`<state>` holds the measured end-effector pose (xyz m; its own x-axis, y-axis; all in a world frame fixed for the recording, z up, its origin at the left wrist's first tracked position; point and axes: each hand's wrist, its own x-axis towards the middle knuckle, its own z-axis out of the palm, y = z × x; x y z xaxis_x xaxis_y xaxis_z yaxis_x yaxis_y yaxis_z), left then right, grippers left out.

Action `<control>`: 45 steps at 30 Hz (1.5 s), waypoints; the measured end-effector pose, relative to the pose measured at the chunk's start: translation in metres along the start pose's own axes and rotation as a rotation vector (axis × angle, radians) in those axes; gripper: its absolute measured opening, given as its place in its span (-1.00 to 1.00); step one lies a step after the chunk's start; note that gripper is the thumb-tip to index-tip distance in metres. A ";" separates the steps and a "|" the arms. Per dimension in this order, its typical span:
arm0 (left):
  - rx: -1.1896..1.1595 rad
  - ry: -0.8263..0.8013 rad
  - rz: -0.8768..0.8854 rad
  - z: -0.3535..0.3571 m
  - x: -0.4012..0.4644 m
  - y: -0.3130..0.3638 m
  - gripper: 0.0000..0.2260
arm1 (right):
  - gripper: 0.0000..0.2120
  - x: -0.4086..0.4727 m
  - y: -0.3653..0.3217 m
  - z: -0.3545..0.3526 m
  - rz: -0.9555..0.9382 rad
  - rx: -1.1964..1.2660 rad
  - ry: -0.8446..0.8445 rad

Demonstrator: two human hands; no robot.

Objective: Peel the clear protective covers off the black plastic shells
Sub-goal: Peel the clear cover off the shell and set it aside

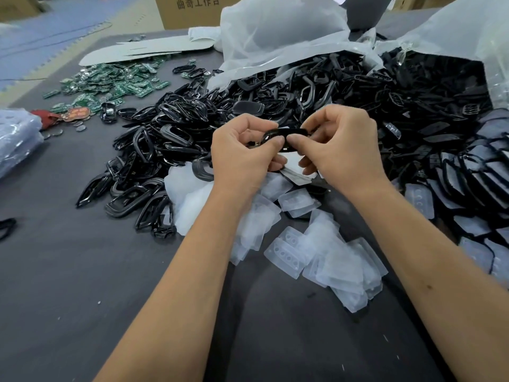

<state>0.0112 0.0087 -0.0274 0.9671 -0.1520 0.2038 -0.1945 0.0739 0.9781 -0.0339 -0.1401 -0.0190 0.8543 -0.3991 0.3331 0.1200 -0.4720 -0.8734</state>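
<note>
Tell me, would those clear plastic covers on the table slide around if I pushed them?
Probably. The clear covers look thin and smooth, so likely light and slippery. They lie loosely overlapped on the flat table, so a push would likely scatter them.

Black shells (pixel 275 100); clear whitish covers (pixel 316 252); green circuit boards (pixel 115 81); dark grey table (pixel 68 257).

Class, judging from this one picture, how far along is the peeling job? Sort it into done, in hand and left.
Done: a pile of clear covers lies on the table below the hands. In hand: the left hand and right hand pinch one black shell between them. Left: a large heap of shells spills from the bags.
</note>
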 end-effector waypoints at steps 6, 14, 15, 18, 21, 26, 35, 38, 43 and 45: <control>0.050 0.147 0.101 -0.007 0.007 0.000 -0.85 | -0.77 -0.002 -0.007 -0.003 -0.276 -0.393 -0.245; 0.003 0.185 0.092 -0.011 0.009 0.000 -0.85 | -0.86 -0.005 -0.018 0.005 -0.227 -0.564 -0.713; -0.003 0.186 0.088 -0.011 0.009 0.000 -0.84 | -0.81 -0.005 -0.018 0.004 -0.211 -0.540 -0.712; -0.025 0.194 0.066 -0.011 0.009 0.000 -0.84 | -0.79 -0.004 -0.016 0.000 -0.168 -0.379 -0.614; -0.049 0.194 0.039 -0.013 0.011 -0.001 -0.82 | -0.83 -0.002 -0.013 -0.003 -0.113 -0.130 -0.453; -0.099 0.178 -0.013 -0.010 0.011 -0.002 -0.87 | -0.89 0.003 -0.006 -0.005 0.092 0.287 -0.225; -0.123 0.091 -0.031 0.000 0.005 -0.005 -0.84 | -0.89 0.004 0.003 -0.006 0.231 0.615 -0.033; -0.122 0.043 -0.041 0.002 0.003 -0.005 -0.80 | -0.94 0.000 0.000 -0.005 0.198 0.629 -0.110; -0.180 -0.037 -0.087 0.006 0.002 -0.004 -0.85 | -0.88 0.002 0.002 -0.003 0.061 0.320 0.015; -0.185 -0.035 -0.090 0.006 0.001 -0.003 -0.83 | -0.87 0.003 0.004 -0.002 0.004 0.203 0.080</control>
<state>0.0120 0.0026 -0.0302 0.9723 -0.2005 0.1203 -0.0708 0.2375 0.9688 -0.0323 -0.1447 -0.0209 0.8134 -0.4653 0.3491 0.2226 -0.3055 -0.9258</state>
